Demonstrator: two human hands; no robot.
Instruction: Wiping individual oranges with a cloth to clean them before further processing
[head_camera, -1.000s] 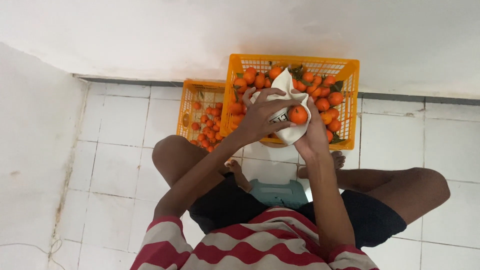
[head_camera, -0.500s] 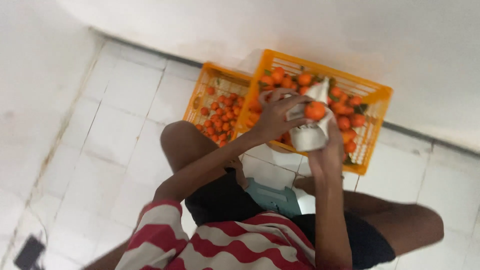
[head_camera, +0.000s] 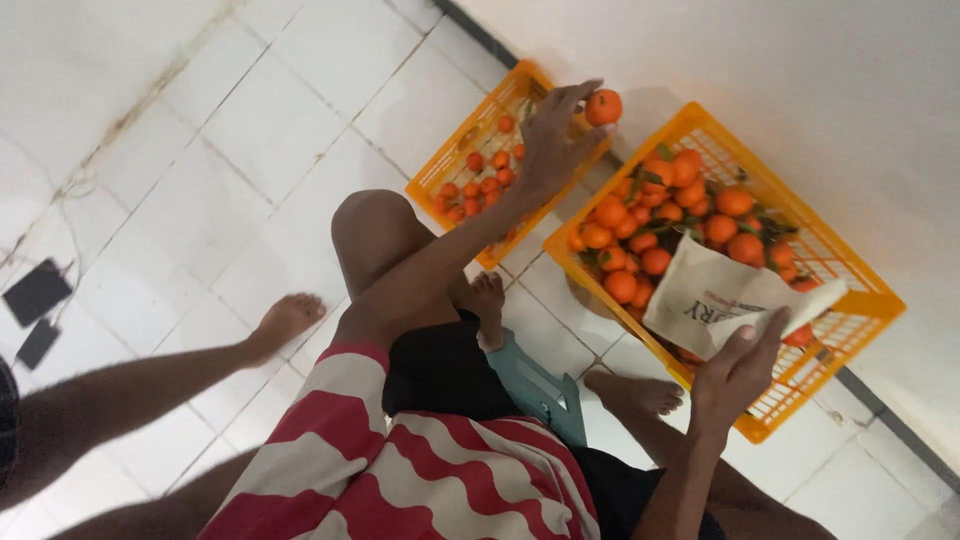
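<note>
The left hand (head_camera: 548, 150) grips one orange fruit (head_camera: 603, 106) in its fingers above the smaller crate (head_camera: 455, 160), apparently sorting. The right hand (head_camera: 735, 375) clasps a white cloth (head_camera: 715, 295) over the larger crate (head_camera: 800, 225); lowering the fruit gently seems next.

We see two orange plastic lattice crates, one small (head_camera: 470, 165) and one large (head_camera: 800, 240), both slightly shiny. The round orange fruit (head_camera: 603, 106) looks smooth and faintly glossy. The pale bag (head_camera: 715, 300) looks like matt paper or cloth; we cannot tell which. The white tiled floor (head_camera: 250, 130) is glazed, with dull grout lines.
</note>
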